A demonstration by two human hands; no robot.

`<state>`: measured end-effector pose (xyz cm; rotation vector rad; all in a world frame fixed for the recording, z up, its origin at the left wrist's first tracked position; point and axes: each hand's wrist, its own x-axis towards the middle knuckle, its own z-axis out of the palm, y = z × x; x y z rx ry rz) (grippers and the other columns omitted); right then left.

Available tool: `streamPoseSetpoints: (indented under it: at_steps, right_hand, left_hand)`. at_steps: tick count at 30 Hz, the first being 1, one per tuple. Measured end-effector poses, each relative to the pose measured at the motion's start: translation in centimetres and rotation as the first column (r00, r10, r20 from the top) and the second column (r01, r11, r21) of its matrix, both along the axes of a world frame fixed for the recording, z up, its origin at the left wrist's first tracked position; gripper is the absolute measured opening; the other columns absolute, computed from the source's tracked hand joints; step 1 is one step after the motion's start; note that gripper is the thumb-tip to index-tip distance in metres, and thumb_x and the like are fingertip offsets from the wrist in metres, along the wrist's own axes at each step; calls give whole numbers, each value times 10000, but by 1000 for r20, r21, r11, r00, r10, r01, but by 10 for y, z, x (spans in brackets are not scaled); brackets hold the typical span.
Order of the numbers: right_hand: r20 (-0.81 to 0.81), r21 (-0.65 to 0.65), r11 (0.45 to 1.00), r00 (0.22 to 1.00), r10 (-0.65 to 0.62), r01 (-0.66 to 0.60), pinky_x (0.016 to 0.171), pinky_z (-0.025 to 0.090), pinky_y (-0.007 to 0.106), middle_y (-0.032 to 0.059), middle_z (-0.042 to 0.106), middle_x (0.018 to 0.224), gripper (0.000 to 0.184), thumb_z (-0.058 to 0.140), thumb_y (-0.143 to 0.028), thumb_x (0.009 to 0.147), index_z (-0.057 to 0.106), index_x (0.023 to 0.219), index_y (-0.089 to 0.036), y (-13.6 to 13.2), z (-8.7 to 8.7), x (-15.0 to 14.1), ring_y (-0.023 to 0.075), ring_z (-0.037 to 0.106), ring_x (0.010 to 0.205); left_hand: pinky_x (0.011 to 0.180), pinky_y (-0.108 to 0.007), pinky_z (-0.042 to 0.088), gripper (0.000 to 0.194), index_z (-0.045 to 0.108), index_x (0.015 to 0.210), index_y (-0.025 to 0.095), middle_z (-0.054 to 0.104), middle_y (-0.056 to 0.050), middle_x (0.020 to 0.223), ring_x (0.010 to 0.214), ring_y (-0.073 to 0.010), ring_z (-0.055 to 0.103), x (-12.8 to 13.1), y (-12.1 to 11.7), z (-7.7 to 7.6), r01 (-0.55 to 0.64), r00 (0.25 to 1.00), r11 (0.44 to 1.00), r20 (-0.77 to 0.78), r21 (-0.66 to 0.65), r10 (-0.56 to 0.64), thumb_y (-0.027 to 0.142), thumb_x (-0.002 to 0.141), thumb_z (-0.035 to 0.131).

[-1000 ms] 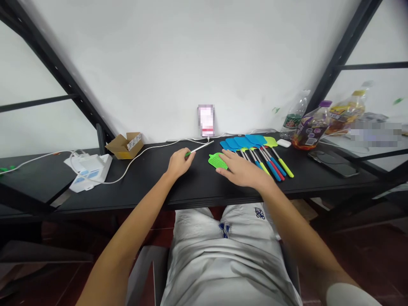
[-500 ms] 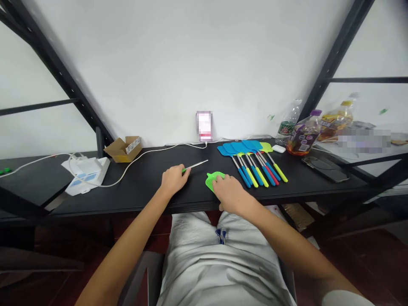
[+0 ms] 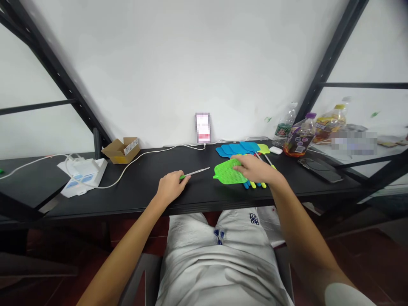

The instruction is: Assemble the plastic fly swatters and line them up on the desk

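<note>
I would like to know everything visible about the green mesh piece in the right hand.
The bright green piece looks like plastic, flat and leaf-shaped, perforated with many small holes. Its small stem-like tip points left. The right hand's grip holds its right side, partly covering it. It overlaps swatter handles in view; contact is unclear.

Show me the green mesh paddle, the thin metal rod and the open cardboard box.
Green mesh paddle [image 3: 226, 173], head view: its mesh face.
Thin metal rod [image 3: 199, 171], head view: mid-shaft.
Open cardboard box [image 3: 123, 158], head view: front wall.
</note>
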<state>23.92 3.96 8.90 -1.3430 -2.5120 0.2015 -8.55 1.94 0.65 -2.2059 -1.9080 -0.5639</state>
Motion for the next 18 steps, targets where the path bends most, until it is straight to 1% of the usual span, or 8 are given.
streamPoseSetpoints:
  at_steps: [3, 6, 9, 11, 15, 18]
  right_hand:
    - [-79, -14, 999, 996, -45, 44, 755, 461, 334, 106, 713, 784, 461, 487, -276, 975, 585, 1383, -86, 17, -6, 11, 261, 661, 792]
    - [-120, -8, 999, 992, -42, 42, 708, 441, 321, 67, 661, 707, 471, 495, -291, 970, 582, 1385, -88, 19, -9, 14, 228, 613, 695]
    - [-149, -17, 999, 988, -39, 37, 674, 418, 308, 45, 632, 689, 454, 499, -299, 966, 591, 1361, -95, 18, -9, 15, 204, 568, 648]
    - [-158, -20, 999, 986, -48, 45, 660, 407, 307, 40, 622, 683, 453, 494, -304, 966, 589, 1355, -92, 19, -9, 16, 199, 545, 629]
    - [-159, -3, 999, 986, -43, 43, 663, 404, 313, 51, 631, 704, 439, 480, -298, 962, 596, 1327, -85, 21, -9, 18, 209, 546, 647]
    - [-162, 2, 999, 986, -41, 42, 658, 401, 313, 50, 631, 700, 412, 483, -298, 952, 611, 1287, -93, 21, -10, 19, 210, 543, 638]
  left_hand:
    - [584, -289, 352, 348, 598, 758, 237, 687, -42, 792, 761, -226, 646, -1, -2, -1, 52, 998, 998, 32, 28, -53, 499, 972, 522]
    - [624, -294, 408, 317, 667, 810, 234, 680, -47, 816, 755, -211, 638, -2, 0, -3, 101, 992, 993, 75, 55, -105, 465, 974, 524]
    - [687, -304, 458, 297, 732, 934, 222, 677, -55, 850, 742, -197, 632, -4, 2, -6, 144, 982, 987, 113, 71, -152, 384, 987, 489]
    - [708, -311, 473, 300, 751, 987, 216, 668, -53, 838, 735, -195, 629, -6, 4, -7, 165, 975, 983, 141, 76, -174, 357, 983, 486]
    - [727, -327, 487, 323, 771, 993, 212, 657, -50, 799, 716, -195, 623, -8, 6, -8, 208, 959, 974, 178, 87, -221, 354, 984, 481]
    - [743, -335, 496, 328, 776, 993, 218, 672, -51, 807, 713, -194, 627, -9, 6, -7, 218, 954, 972, 191, 92, -232, 365, 984, 482]
